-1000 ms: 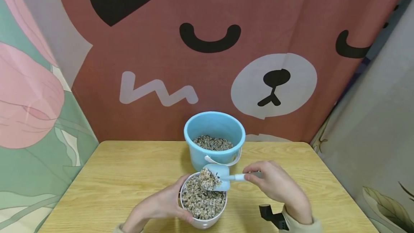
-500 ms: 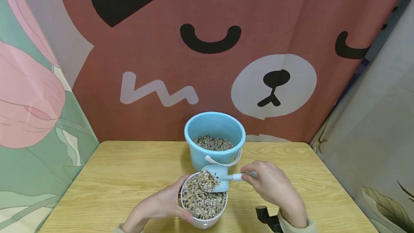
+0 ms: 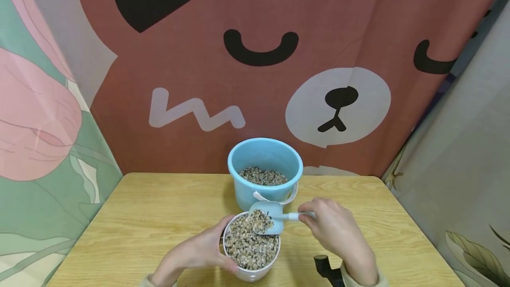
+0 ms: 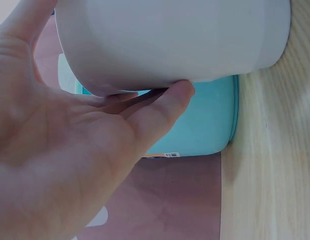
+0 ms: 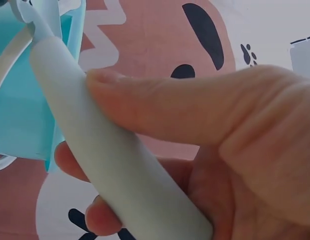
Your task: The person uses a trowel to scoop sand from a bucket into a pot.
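Observation:
A white round pot (image 3: 252, 274), filled to near its rim with speckled gravel (image 3: 251, 249), stands on the table. My left hand (image 3: 205, 245) grips its left side, thumb at the front and fingers around the back; in the left wrist view the fingers press on the pot's smooth wall (image 4: 175, 40). My right hand (image 3: 334, 229) holds a light blue toy shovel (image 3: 276, 223) by its pale handle (image 5: 109, 135), the thumb lying along it. The shovel's blade is over the pot's far right rim, with a small heap of gravel (image 3: 260, 221) on it.
A blue bucket (image 3: 247, 196) with a white handle (image 3: 275, 198) stands just behind the pot, gravel in its bottom. The wooden table (image 3: 167, 207) meets a bear-print curtain (image 3: 191, 145) at its back edge. A black device (image 3: 326, 269) sits by the right wrist.
The shovel and right hand have shifted slightly, with the blade staying over the pot's rim. The gravel heap on the blade looks a little smaller. The left hand and pot keep their place.

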Tool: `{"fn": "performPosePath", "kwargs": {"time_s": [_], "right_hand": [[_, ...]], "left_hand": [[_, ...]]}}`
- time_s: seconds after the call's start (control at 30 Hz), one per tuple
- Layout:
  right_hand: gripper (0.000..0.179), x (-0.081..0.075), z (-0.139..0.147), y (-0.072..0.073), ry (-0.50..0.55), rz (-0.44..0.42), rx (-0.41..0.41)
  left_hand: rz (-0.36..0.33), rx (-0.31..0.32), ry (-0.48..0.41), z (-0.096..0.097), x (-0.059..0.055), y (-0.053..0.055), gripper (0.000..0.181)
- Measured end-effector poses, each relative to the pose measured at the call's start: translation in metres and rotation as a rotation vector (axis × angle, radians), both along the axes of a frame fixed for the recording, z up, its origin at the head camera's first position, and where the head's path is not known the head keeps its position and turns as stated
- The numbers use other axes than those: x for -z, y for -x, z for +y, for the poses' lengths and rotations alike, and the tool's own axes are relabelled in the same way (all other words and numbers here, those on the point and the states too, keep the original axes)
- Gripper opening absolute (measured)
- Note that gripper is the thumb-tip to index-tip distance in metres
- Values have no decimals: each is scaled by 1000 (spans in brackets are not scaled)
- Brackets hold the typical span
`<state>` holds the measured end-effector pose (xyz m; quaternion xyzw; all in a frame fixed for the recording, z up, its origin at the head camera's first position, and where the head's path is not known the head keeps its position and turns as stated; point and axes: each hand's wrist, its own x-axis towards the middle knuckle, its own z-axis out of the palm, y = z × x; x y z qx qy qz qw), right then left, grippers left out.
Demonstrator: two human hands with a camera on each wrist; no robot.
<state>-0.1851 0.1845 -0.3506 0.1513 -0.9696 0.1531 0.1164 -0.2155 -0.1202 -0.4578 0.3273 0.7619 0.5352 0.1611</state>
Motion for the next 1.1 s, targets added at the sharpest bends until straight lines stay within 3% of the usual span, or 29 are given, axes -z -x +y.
{"fn": "performPosePath", "kwargs": {"time_s": [0.67,0.87,1.1], "right_hand": [[18,-4,-1,-14,-88,97,69],[19,-5,0,-13,-86,105,63],[17,-1,-1,-7,-78,191,7]], "left_hand": [[-10,8,0,0,-1,0,106],[-13,26,-18,0,-2,0,105],[11,8,16,-1,-3,0,107]]}}
